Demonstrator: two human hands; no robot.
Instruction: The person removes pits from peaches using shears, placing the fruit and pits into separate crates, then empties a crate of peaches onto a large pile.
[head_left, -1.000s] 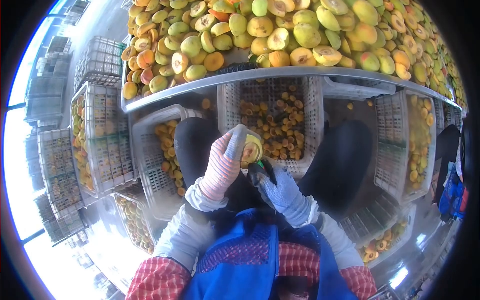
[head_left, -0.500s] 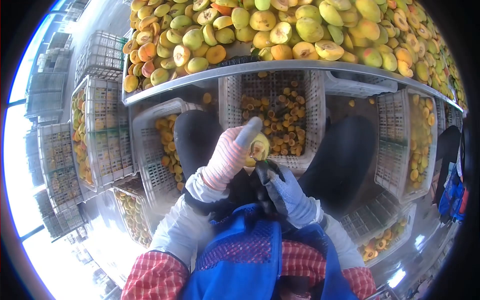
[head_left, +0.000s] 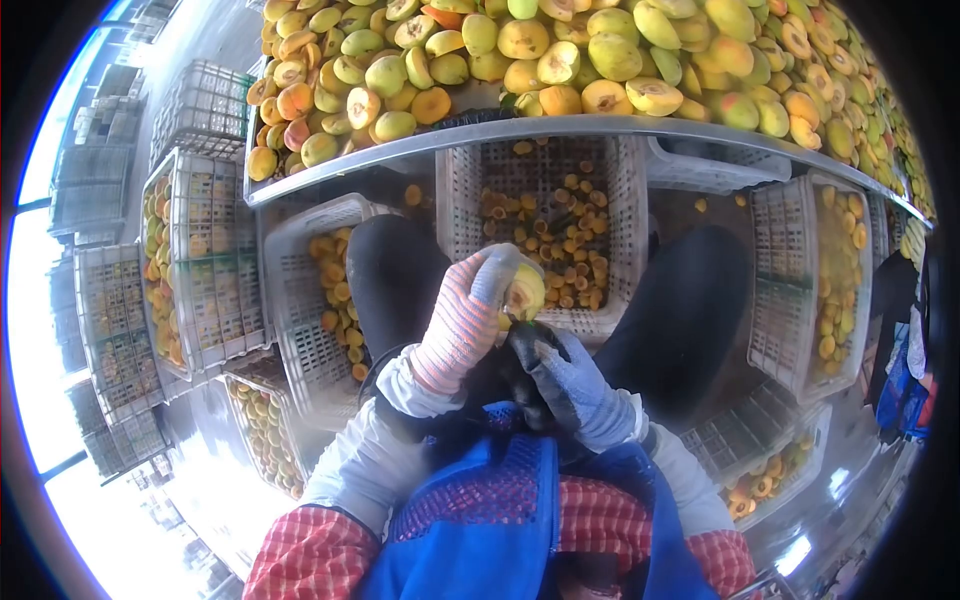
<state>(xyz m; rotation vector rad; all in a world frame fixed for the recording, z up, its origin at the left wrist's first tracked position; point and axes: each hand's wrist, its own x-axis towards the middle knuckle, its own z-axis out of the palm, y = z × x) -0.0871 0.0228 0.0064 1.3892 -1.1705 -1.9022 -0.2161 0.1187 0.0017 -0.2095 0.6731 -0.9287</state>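
My left hand [head_left: 462, 315], in a pink-and-white striped glove with grey fingertips, grips a yellow-green peach half [head_left: 526, 292]. The cut face is partly turned away from view. Close below it is my right hand [head_left: 578, 392], in a blue-grey glove with black-covered fingers. Those fingers are closed on a small hand tool, mostly hidden, whose tip meets the fruit's lower edge. Beyond both hands, between my knees, a white plastic crate [head_left: 625, 240] holds many small orange-brown peach pieces [head_left: 575, 235].
A metal-edged table [head_left: 560, 127] heaped with whole and halved peaches [head_left: 615, 57] spans the front. Crates of fruit stand left [head_left: 310, 300] and right [head_left: 785, 285] of my legs. More stacked crates [head_left: 215, 260] are farther left. Part of another person [head_left: 905, 375] shows at far right.
The peach half has turned in my left hand, so less of its hollow shows. My left thumb has come down over the fruit. My right hand stays close beneath it.
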